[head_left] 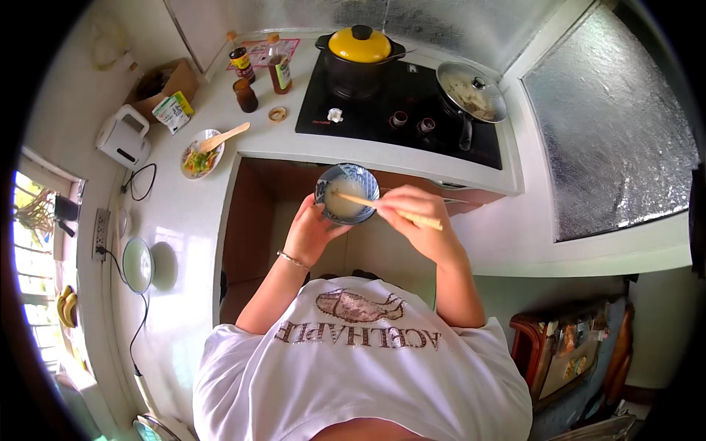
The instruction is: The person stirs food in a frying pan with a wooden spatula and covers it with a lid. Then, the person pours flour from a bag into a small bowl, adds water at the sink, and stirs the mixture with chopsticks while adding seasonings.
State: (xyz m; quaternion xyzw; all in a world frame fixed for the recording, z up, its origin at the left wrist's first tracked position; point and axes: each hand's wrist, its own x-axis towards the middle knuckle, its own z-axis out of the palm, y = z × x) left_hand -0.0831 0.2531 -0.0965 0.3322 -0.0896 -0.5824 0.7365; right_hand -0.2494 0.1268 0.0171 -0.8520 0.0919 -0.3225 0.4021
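Observation:
A blue-patterned bowl (347, 170) with a whitish liquid inside is held up in front of my chest, off the counter. My left hand (312, 229) grips it from the lower left. Wooden chopsticks (421, 218) are held in my right hand (415, 217), their tips down in the liquid. On the counter to the left is a plate (188, 172) of chopped vegetables with a wooden spoon (226, 135) across its edge.
The black cooktop (382, 110) holds a yellow-lidded pot (359, 62) and a glass-lidded pan (471, 92). Bottles (279, 67), a brown jar (245, 95) and a white kettle (123, 138) stand on the counter (195, 228). A cabinet stands open below.

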